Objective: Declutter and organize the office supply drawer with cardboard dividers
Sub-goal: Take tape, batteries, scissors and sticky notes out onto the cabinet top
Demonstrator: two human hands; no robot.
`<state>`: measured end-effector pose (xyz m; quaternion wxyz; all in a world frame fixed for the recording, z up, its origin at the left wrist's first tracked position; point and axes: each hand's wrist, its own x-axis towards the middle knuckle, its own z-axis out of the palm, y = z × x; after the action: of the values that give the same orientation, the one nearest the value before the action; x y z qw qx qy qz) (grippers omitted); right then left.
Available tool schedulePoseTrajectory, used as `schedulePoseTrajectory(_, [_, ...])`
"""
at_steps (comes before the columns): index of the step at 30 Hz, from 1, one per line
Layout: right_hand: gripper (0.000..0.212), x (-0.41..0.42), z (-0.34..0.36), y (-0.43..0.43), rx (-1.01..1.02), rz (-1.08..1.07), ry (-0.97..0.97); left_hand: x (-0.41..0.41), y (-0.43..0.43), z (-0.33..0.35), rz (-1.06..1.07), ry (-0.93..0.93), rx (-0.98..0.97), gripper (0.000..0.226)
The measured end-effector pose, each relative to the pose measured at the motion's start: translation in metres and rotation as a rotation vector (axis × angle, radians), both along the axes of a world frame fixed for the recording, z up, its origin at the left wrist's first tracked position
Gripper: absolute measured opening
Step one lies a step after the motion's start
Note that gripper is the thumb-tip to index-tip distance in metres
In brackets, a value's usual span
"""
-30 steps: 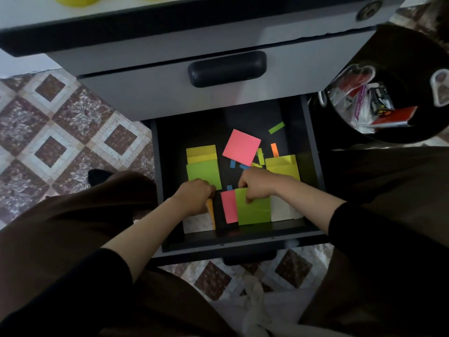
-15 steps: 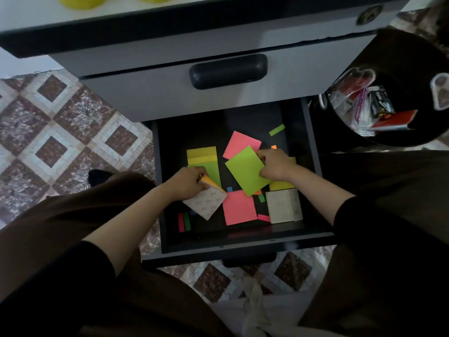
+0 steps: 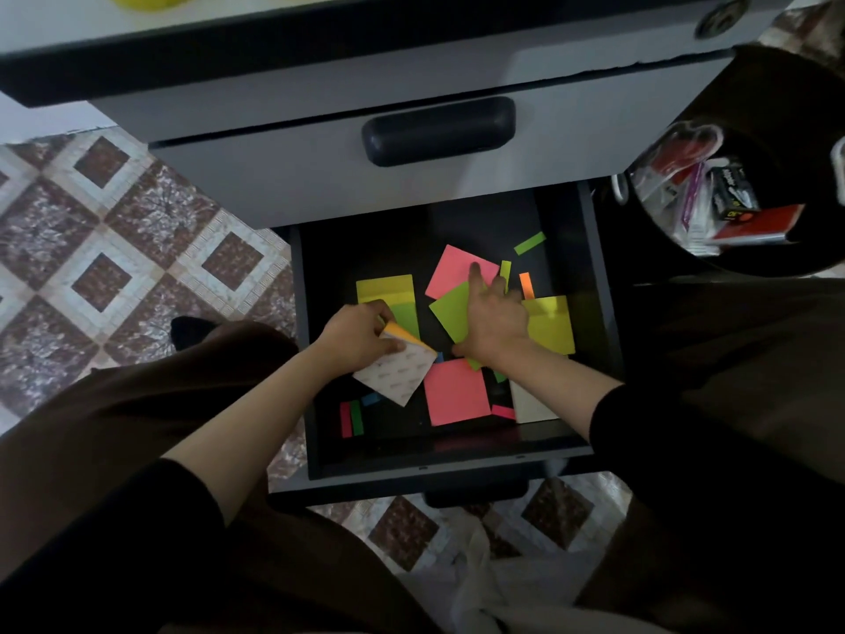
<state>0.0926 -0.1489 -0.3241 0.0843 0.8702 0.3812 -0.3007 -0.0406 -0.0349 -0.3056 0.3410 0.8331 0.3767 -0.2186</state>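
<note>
Drawer (image 3: 411, 469) is open with the contents loose. This looks like the gather-and-stack step, and no cardboard dividers are in view. Left hand (image 3: 361, 336) is clenched round a white-backed orange pad (image 3: 398, 373), held tilted at the left of the drawer, just near of the yellow-green pads (image 3: 386, 289). Right hand (image 3: 494, 324) is released: fingers straight, palm over the green pad (image 3: 446, 308), index fingertip on the far pink pad (image 3: 450, 267). My read: drag the far pink pad nearer with flat fingers until it overlaps the green one, then pinch both by one edge. I can't tell single sheets from full pads here, so lift slowly. Stack them onto the pad in the left hand and square the edges. Yellow pad (image 3: 551, 324) just right of the wrist and near pink pad (image 3: 457, 393) look like the next candidates. Risk: the green flag strip (image 3: 529, 243) at far right and the red-green strips (image 3: 351, 418) at near left could slide under the pads. Collect those separately, last.
</note>
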Motion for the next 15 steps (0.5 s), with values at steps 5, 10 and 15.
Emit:
schedulePoseTrajectory(5, [0.088, 0.024, 0.024, 0.004, 0.095, -0.157, 0.223, -0.002, 0.003, 0.006, -0.005, -0.005, 0.003, 0.038])
schedulePoseTrajectory(10, [0.035, 0.041, 0.02, -0.005, 0.272, -0.548, 0.539, -0.006, 0.0, 0.012, -0.007, -0.015, -0.011, 0.037])
schedulePoseTrajectory(15, [0.038, 0.038, 0.011, -0.012, 0.258, -0.383, 0.43, -0.01, -0.004, 0.02, 0.004, -0.039, -0.011, 0.03])
